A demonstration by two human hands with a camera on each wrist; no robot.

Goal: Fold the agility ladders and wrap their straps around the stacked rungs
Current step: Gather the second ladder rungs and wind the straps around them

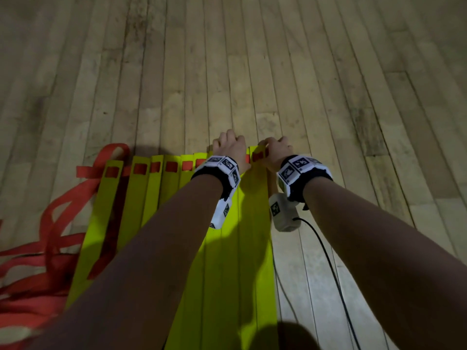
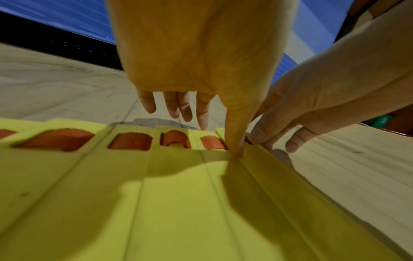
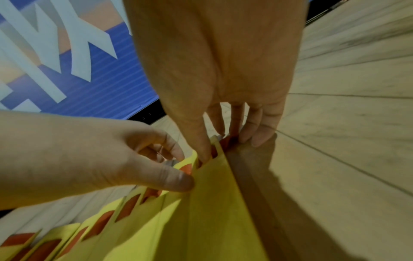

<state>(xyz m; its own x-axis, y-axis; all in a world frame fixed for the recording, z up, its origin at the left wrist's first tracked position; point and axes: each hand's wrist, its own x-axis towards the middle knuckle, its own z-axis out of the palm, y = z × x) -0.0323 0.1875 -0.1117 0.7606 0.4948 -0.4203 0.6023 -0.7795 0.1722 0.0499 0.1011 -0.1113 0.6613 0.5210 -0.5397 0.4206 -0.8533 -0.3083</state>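
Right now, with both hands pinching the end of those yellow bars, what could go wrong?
1. The yellow rungs lie fanned out, not squared up, so the stack may slide apart as the left hand and right hand gather them.
2. The loose red strap lies in tangled loops beside them and might knot or snag.
3. A black cable trails near the rungs and could catch.

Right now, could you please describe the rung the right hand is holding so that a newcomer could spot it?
On the wooden floor lies a fan of yellow-green rungs threaded on a red strap. Follow the row to its far right end, where both hands meet. The right hand pinches the last rung, the only one with bare floor beside it.
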